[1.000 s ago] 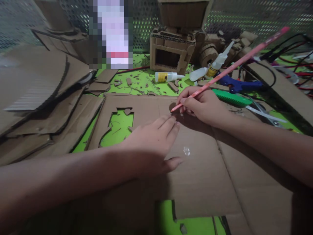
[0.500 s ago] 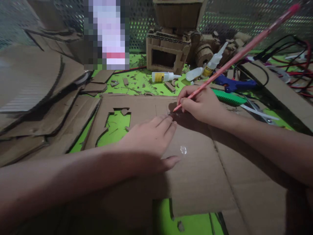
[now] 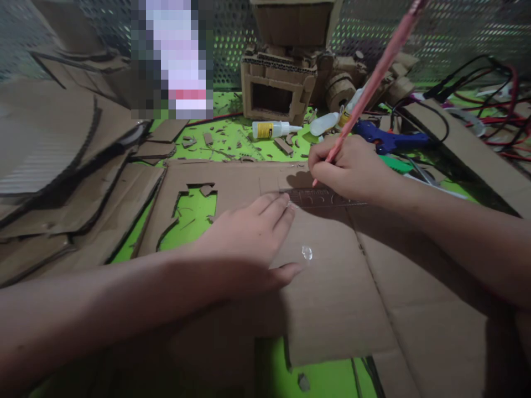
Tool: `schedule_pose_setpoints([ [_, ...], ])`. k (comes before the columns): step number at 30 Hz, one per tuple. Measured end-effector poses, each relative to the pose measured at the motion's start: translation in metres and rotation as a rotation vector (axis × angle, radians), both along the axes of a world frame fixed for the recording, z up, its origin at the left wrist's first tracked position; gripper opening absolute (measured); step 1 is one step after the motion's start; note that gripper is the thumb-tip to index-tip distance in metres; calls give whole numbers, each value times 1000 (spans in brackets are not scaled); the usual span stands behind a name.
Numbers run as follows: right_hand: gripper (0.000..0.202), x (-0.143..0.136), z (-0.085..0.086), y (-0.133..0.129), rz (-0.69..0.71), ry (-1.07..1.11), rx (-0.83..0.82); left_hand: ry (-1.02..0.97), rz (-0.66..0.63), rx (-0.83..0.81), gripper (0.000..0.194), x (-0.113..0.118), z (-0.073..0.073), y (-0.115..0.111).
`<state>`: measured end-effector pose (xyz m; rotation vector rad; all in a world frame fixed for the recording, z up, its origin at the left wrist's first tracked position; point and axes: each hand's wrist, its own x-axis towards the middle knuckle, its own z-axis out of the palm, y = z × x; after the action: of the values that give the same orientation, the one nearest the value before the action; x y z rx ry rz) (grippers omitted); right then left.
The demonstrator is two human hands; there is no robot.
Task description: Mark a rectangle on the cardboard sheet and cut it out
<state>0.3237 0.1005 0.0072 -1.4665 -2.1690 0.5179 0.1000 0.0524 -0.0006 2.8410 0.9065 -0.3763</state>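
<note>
A large sheet of brown cardboard (image 3: 332, 298) with cut-out openings lies on the green table. On it rests a clear ruler (image 3: 319, 197), its left end under the fingertips of my left hand (image 3: 253, 232). That hand is flat, its thumb apart from the fingers. My right hand (image 3: 348, 166) pinches a long pink pencil (image 3: 365, 99), tilted up to the right. The pencil's tip is at the ruler's upper edge; whether it touches the cardboard I cannot tell. Faint drawn lines show left of the ruler.
Behind the sheet lie glue bottles (image 3: 271, 130), cardboard scraps (image 3: 284, 146) and a blue glue gun (image 3: 392, 138). A green cutter (image 3: 396, 164) is partly behind my right hand. Cardboard pieces (image 3: 45, 166) are stacked at left; a cardboard model (image 3: 277, 83) stands at the back. Wires (image 3: 498, 105) tangle at right.
My right hand has moved right along the ruler with the pencil, which now stands steeper. More of the ruler shows. My left hand stays in place on the cardboard; the view has shifted slightly.
</note>
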Motion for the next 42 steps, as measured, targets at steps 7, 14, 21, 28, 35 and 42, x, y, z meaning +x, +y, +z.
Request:
schedule_pose_setpoints([
  [7, 26, 0, 5, 0, -31, -81, 2, -16, -13, 46, 96, -1, -2, -2],
  [14, 38, 0, 8, -1, -101, -140, -28, -34, -26, 72, 94, -2, -4, -2],
  [21, 40, -2, 13, -2, -149, -188, -66, -16, 5, 50, 95, -2, -4, -2],
  [28, 37, 2, 12, -1, -140, -193, -66, -7, 13, 31, 94, -1, -3, -2],
  [35, 36, 7, 8, 2, -141, -161, -72, -17, 24, 14, 94, -2, -2, -2],
  [42, 39, 5, 8, 2, -135, -110, -34, 19, 31, 7, 94, 2, 0, -2],
])
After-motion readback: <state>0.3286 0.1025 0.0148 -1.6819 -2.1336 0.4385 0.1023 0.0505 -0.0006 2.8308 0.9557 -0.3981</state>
